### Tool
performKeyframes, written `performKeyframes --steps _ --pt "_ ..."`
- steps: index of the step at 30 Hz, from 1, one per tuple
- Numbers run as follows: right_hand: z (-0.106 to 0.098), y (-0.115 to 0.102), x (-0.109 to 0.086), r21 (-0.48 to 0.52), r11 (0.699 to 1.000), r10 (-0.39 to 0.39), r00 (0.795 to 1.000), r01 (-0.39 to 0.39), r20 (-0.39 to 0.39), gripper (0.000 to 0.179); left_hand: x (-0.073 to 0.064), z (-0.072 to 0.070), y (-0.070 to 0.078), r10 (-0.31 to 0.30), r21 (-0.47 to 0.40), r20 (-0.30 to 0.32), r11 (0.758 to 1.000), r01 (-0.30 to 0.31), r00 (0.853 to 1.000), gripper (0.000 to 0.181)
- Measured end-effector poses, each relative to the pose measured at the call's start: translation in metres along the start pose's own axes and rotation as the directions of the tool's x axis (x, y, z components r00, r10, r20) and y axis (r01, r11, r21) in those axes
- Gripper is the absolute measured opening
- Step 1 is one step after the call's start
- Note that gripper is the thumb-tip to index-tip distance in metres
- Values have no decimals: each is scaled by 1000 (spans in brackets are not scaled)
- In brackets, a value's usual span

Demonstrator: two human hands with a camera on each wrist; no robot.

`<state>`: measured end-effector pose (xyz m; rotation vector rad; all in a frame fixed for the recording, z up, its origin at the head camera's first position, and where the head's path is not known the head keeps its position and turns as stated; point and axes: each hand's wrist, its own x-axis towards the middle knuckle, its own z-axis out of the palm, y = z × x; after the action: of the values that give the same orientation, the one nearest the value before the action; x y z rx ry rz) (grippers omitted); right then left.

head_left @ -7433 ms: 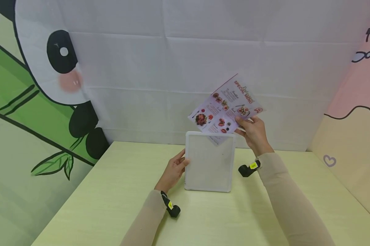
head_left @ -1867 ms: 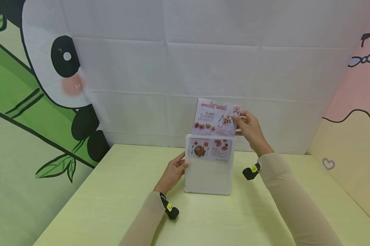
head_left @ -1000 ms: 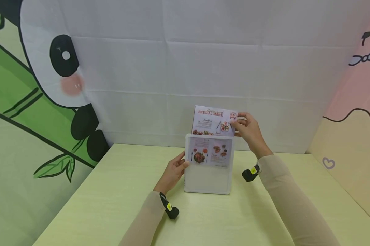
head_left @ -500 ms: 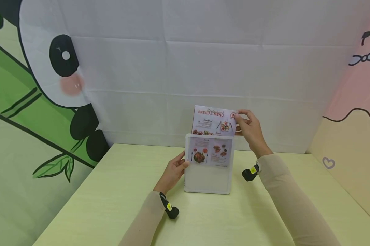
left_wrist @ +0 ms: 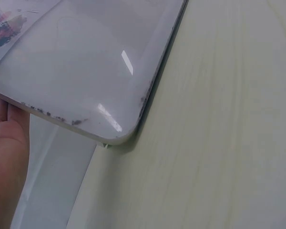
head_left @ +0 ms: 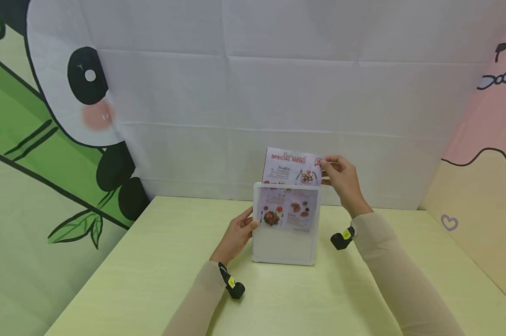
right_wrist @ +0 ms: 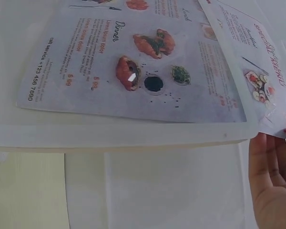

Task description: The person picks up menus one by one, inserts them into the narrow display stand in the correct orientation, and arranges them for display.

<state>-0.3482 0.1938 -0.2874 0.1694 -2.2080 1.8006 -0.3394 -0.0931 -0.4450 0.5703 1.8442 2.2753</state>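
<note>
A clear-fronted sign holder (head_left: pixel 284 247) with a white border stands upright on the table, gripped at its left edge by my left hand (head_left: pixel 236 234), thumb in front and fingers behind. A printed menu sheet (head_left: pixel 292 165) headed "Special Menu" is partly inside it; the lower part shows through the clear front and the top sticks out above the rim. My right hand (head_left: pixel 344 182) pinches the sheet's upper right edge. In the right wrist view the menu's "Dinner" section (right_wrist: pixel 148 71) lies behind the clear panel. Dark scuffs mark the holder's edge (left_wrist: pixel 52 116) in the left wrist view.
The pale yellow table (head_left: pixel 152 270) extends around the holder. Behind it hangs a white cloth backdrop (head_left: pixel 186 93), with a cartoon panda wall (head_left: pixel 85 130) to the left and a pink and cream wall (head_left: pixel 475 196) to the right.
The menu sheet has gone from tilted above the holder to upright and lower inside it, sinking slightly further since half a second ago. My left hand keeps its grip on the holder.
</note>
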Motion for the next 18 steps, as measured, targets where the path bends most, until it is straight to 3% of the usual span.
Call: performKeyframes --steps 12,18 --pt "-2 -1 -1 -10 1000 -25 999 25 22 31 -1 2 3 -11 5 1 1000 11 1000 68" --pt "0 1 -3 -8 1000 -25 999 26 48 29 -2 3 3 12 9 10 1000 -12 1000 65"
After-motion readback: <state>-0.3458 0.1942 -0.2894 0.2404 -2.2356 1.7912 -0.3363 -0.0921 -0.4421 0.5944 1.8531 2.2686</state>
